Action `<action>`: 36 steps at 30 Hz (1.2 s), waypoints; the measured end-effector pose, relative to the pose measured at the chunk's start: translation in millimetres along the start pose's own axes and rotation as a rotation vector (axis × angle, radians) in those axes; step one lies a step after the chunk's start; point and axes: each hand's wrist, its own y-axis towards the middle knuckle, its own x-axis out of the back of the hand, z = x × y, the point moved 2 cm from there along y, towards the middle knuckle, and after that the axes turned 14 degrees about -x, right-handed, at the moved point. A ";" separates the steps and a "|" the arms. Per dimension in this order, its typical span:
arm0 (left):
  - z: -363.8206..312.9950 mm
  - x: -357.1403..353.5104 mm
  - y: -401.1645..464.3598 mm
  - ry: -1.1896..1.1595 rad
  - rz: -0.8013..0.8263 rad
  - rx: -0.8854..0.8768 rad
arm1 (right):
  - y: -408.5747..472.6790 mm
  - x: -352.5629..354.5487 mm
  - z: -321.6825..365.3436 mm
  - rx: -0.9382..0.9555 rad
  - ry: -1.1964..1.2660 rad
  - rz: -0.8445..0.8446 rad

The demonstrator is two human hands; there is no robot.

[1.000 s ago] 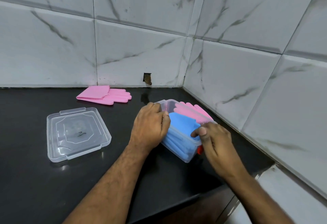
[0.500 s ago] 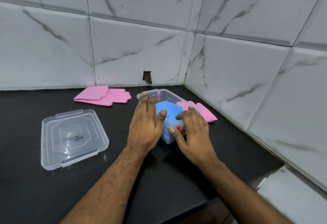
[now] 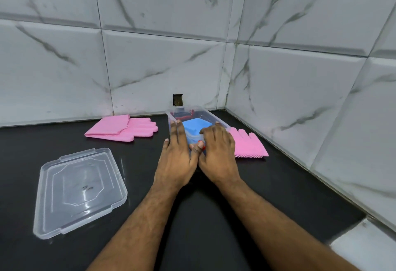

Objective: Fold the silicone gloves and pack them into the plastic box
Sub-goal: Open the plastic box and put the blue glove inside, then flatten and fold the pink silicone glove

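The clear plastic box (image 3: 216, 118) stands on the black counter near the back corner. A folded blue silicone glove (image 3: 196, 126) lies inside it, with something red (image 3: 184, 117) behind it. My left hand (image 3: 177, 159) lies against the box's left side with straight fingers. My right hand (image 3: 218, 153) rests over the near right end of the box, its thumb by the front wall. One folded pink glove (image 3: 124, 130) lies at the back left. Another pink glove (image 3: 248, 145) lies on the counter right of the box, partly hidden by my right hand.
The box's clear lid (image 3: 79, 191) lies flat on the counter (image 3: 214, 228) at the front left. Marble-look tiled walls close the back and right sides, with a small square hole (image 3: 177, 100) just behind the box. The counter's edge drops off at the lower right.
The box, tilted a second ago, now stands flat and farther back toward the wall, both hands with it. The pink glove that was in it now lies on the counter at its right.
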 end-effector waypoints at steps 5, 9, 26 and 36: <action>10.6 0.1 9.6 -0.055 -0.014 0.050 | 14.0 -6.4 -3.8 -0.002 0.172 0.060; 8.5 -0.5 11.5 -0.040 -0.034 0.025 | 18.9 -4.0 -15.6 -0.091 0.265 0.173; -3.7 -4.4 -0.7 0.263 0.249 0.138 | 15.6 10.4 -62.4 -0.385 -0.512 0.093; -8.4 2.1 -6.1 -0.331 0.143 0.163 | -48.8 22.5 5.8 -0.229 -0.403 0.161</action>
